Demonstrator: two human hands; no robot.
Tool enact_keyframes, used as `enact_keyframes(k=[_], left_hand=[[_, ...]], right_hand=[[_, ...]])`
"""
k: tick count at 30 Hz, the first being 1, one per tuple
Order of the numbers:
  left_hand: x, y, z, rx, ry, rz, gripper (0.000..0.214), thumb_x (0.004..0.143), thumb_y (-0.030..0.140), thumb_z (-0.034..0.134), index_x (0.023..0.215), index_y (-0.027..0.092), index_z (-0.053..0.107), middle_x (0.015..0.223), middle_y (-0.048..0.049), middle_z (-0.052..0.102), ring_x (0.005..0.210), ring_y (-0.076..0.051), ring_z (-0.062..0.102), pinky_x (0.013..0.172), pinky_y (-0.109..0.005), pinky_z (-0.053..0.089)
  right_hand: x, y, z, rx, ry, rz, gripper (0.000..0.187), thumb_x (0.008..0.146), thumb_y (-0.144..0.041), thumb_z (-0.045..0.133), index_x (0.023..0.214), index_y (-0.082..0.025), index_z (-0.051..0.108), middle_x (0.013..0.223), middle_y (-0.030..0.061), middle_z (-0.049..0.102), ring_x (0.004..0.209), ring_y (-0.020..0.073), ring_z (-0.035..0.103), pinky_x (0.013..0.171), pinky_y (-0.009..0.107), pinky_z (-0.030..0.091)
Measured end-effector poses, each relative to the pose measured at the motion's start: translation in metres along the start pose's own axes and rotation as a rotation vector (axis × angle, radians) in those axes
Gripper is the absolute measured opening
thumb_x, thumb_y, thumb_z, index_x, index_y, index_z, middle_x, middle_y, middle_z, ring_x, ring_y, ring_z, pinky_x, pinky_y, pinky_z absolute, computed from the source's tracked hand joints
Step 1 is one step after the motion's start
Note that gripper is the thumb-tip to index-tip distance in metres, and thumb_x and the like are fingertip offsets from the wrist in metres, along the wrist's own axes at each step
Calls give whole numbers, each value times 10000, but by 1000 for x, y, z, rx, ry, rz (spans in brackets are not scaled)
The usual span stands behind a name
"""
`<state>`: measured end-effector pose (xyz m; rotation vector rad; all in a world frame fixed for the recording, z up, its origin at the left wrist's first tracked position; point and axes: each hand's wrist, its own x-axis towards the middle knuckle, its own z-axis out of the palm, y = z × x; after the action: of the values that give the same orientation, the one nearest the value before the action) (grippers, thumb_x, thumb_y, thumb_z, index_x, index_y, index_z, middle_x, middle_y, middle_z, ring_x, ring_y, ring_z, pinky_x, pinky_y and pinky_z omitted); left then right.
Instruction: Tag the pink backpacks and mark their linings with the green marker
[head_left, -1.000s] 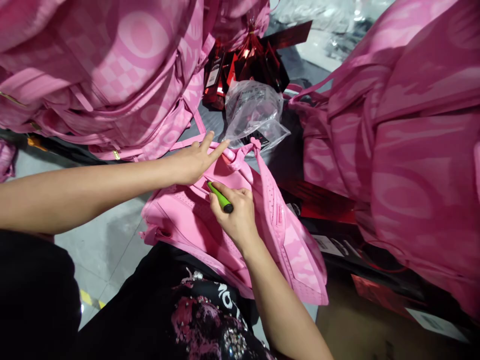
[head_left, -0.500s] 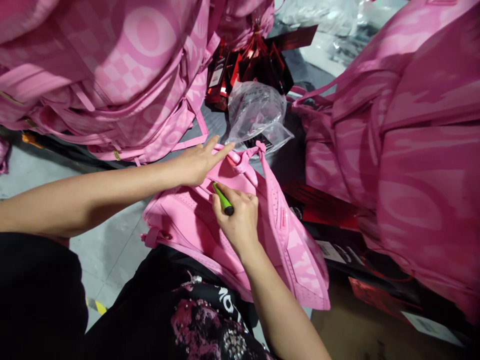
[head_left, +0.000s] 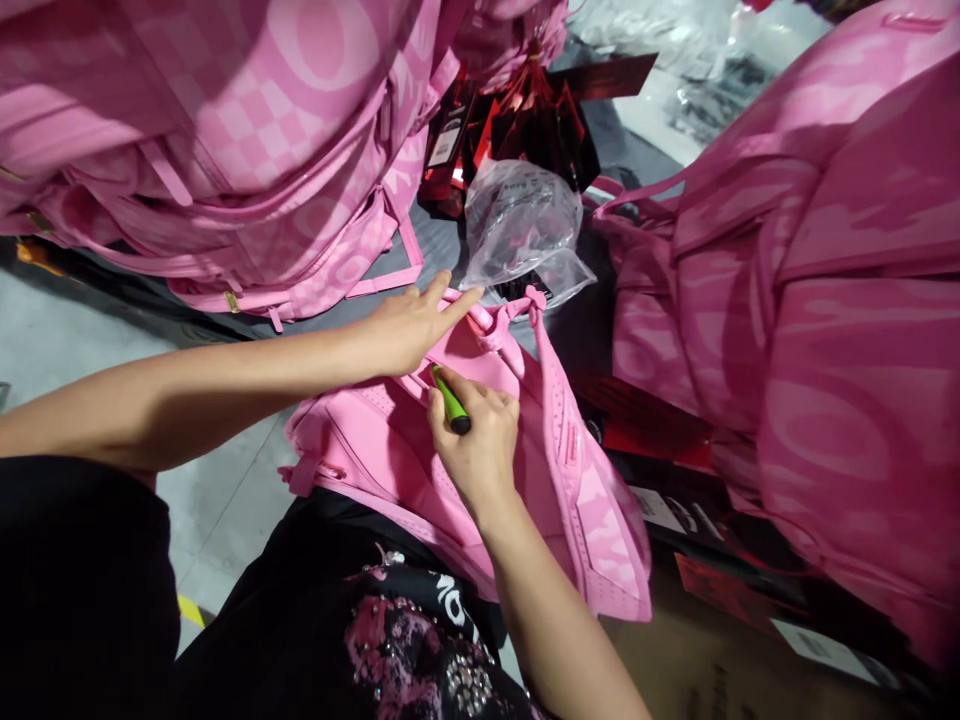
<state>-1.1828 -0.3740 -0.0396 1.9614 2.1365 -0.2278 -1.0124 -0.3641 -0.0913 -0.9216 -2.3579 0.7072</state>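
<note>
A pink backpack [head_left: 551,480] lies across my lap, its strap side with perforated padding facing up. My left hand [head_left: 416,328] rests at its upper edge with the fingers stretched out and spread. My right hand [head_left: 480,430] is closed around a bright green pen-like tool with a black end [head_left: 450,400]. The tool's far tip points at the pink fabric just below my left hand; whether it touches I cannot tell. A pink strap with a small flower-shaped end [head_left: 535,296] sits to the right of my left fingers.
Large pink checkered backpacks [head_left: 247,130] stand at the upper left, more pink backpacks [head_left: 840,300] at the right. Between them lie a clear plastic bag [head_left: 521,225] and a bunch of red and black tags [head_left: 555,125]. A cardboard box [head_left: 675,660] is at lower right.
The view has shifted slightly. Both hands keep nearly the same pose over the backpack, and the green tool stays in my right hand.
</note>
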Motion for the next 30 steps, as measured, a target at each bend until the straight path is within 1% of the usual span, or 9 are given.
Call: enact_keyframes(k=[3, 6, 10, 16, 24, 26, 28, 29, 30], left_hand=[[0, 0, 1, 0, 5, 1, 980, 832, 75, 585, 1608, 258, 14, 1641, -228, 85, 1278, -370, 510, 922, -398, 512], [2, -1, 5, 16, 16, 6, 992, 827, 65, 575, 1606, 262, -7, 1647, -224, 57, 1306, -388, 483, 914, -412, 521], [3, -2, 8, 29, 28, 3, 990, 832, 62, 563, 1605, 264, -22, 1651, -214, 50, 1325, -385, 471, 919, -409, 527], [2, -3, 8, 29, 34, 6, 962, 860, 100, 551, 1601, 283, -35, 1656, -193, 51, 1339, -364, 472, 962, -408, 517], [-2, -2, 5, 42, 52, 11, 873, 876, 45, 499, 1604, 222, 50, 1641, -240, 95, 1400, -384, 419, 1010, -456, 497], [-3, -1, 3, 42, 52, 8, 868, 873, 53, 517, 1602, 214, 74, 1640, -245, 97, 1410, -381, 410, 1015, -450, 498], [-5, -1, 3, 48, 53, 6, 859, 874, 43, 503, 1601, 214, 79, 1641, -244, 96, 1408, -378, 415, 1010, -446, 503], [-5, -1, 3, 46, 54, 8, 857, 873, 29, 486, 1602, 216, 75, 1641, -243, 97, 1408, -375, 417, 1005, -441, 506], [-6, -1, 4, 39, 57, 10, 860, 868, 12, 471, 1602, 218, 73, 1642, -240, 98, 1410, -373, 416, 1001, -436, 509]], right_hand=[[0, 0, 0, 94, -62, -9, 309, 924, -336, 560, 1148, -190, 716, 1075, 70, 771, 972, 238, 716, 912, 422, 461], [1, 1, -2, 52, -15, 14, 302, 917, -330, 569, 1135, -187, 721, 1067, 73, 772, 966, 251, 716, 931, 453, 455], [2, 1, -5, 91, -93, 21, 288, 913, -327, 574, 1116, -193, 728, 1052, 70, 776, 965, 247, 722, 929, 437, 476], [4, 0, -6, 146, -78, 28, 293, 907, -309, 581, 1135, -193, 723, 1092, 69, 768, 1003, 244, 717, 958, 434, 475], [11, -2, 1, 264, -114, 56, 278, 892, -284, 602, 1116, -182, 730, 1096, 82, 767, 1017, 246, 715, 967, 418, 480], [14, -5, -6, 337, -142, 67, 257, 883, -276, 601, 1077, -181, 740, 1059, 79, 775, 974, 241, 724, 935, 408, 505], [19, -6, -24, 465, -146, 60, 215, 879, -261, 585, 1002, -192, 747, 1007, 61, 783, 912, 216, 733, 871, 364, 541], [24, -3, -36, 512, -71, 40, 201, 880, -252, 569, 971, -198, 740, 1004, 54, 781, 917, 205, 730, 858, 343, 550], [30, 1, -50, 517, 64, 17, 197, 882, -239, 547, 957, -202, 725, 1017, 50, 774, 944, 199, 722, 866, 332, 552]])
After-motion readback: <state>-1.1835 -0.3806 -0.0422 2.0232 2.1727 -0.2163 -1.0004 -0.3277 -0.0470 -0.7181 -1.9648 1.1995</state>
